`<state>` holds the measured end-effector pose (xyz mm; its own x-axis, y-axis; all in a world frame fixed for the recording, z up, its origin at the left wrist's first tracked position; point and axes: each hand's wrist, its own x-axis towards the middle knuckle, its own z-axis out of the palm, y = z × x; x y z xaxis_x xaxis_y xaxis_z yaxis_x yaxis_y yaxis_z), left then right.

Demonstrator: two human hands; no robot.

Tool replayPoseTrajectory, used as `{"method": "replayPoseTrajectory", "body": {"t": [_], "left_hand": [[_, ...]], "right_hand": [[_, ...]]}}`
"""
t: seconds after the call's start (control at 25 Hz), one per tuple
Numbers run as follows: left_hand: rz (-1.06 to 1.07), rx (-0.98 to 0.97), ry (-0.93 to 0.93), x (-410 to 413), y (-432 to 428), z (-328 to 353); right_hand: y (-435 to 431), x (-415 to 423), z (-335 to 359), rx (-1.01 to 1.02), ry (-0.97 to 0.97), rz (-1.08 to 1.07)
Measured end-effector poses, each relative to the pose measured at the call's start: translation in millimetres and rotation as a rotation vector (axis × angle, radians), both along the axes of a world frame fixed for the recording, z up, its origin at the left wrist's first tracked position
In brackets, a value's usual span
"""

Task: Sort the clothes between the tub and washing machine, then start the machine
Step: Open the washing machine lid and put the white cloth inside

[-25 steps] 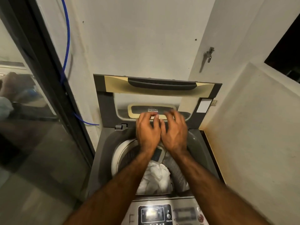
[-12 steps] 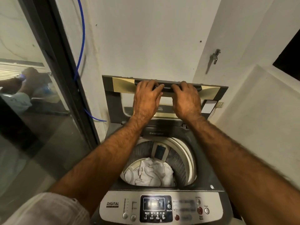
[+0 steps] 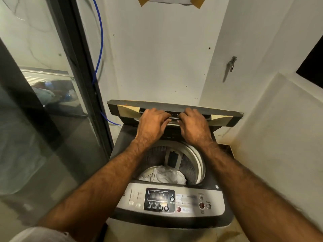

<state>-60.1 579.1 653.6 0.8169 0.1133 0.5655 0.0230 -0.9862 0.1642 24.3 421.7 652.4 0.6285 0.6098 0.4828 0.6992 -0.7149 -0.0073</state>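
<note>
Washing machine lid (image 3: 218,111) (crumpled white clothes (image 3: 164,177) below) in curled grip of left hand (image 3: 152,123), right hand (image 3: 195,124)

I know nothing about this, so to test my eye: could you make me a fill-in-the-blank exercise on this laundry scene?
The left hand and right hand grip the washing machine's ____.
The clothes in the drum are ____.
The hose on the wall is ____.
Missing words: lid; white; blue.
</note>
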Motion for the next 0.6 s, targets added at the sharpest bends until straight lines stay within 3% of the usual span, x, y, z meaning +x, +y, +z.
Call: {"method": "replayPoseTrajectory", "body": {"t": [0.36,0.48,0.6], "left_hand": [[0.011,-0.13,0.218,-93.9,-46.6,-69.4],[0.017,-0.176,0.354,-104.7,-54.6,-95.3],[0.007,-0.262,0.374,-96.3,-46.5,-97.3]], "right_hand": [[-51.6,-90.3,-68.0,-0.148,0.272,0.081],[-56.3,-108.7,-92.7,-0.199,0.404,0.059],[-53.3,-100.9,-88.2,-0.211,0.453,0.063]]}}
